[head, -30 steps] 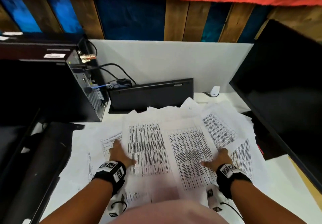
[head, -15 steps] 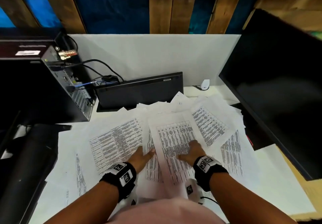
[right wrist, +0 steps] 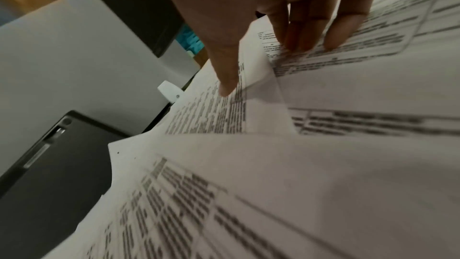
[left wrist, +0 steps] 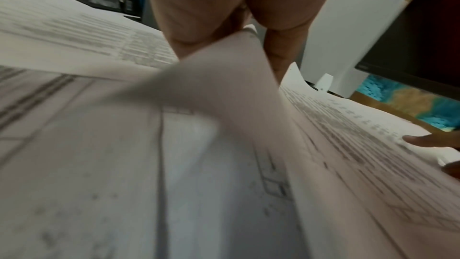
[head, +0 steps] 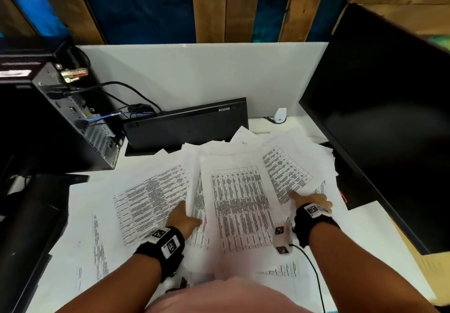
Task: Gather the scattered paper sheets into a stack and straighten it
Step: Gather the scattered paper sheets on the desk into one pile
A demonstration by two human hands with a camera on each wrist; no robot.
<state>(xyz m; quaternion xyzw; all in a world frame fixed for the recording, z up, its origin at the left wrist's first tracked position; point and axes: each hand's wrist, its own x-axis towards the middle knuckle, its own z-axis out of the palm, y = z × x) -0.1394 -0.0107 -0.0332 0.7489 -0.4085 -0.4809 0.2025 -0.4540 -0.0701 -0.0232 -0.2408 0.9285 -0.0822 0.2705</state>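
Note:
Printed paper sheets lie fanned over the white desk [head: 379, 234]. A central sheet [head: 241, 203] tops a loose pile, a tilted one [head: 151, 200] lies to its left, and another [head: 285, 173] to its right. My left hand [head: 185, 217] grips the pile's left edge, thumb on top and fingers hidden beneath. In the left wrist view that edge [left wrist: 224, 90] curls up in front of the left hand [left wrist: 224, 7]. My right hand [head: 309, 198] lies flat on the right-hand sheets. The right wrist view shows its fingers [right wrist: 306, 27] straight and pressing the paper.
A black keyboard [head: 187, 127] leans at the back, its foot under the far sheets. A computer tower [head: 60, 122] with cables stands at the left and a black monitor [head: 379, 108] at the right. A small white device [head: 280, 115] sits by the partition. A wrist cable [head: 314, 271] trails over the near sheets.
My right hand has slid from the central sheet out to the right-hand sheets. My left hand has gone under the central pile's left edge and raised it.

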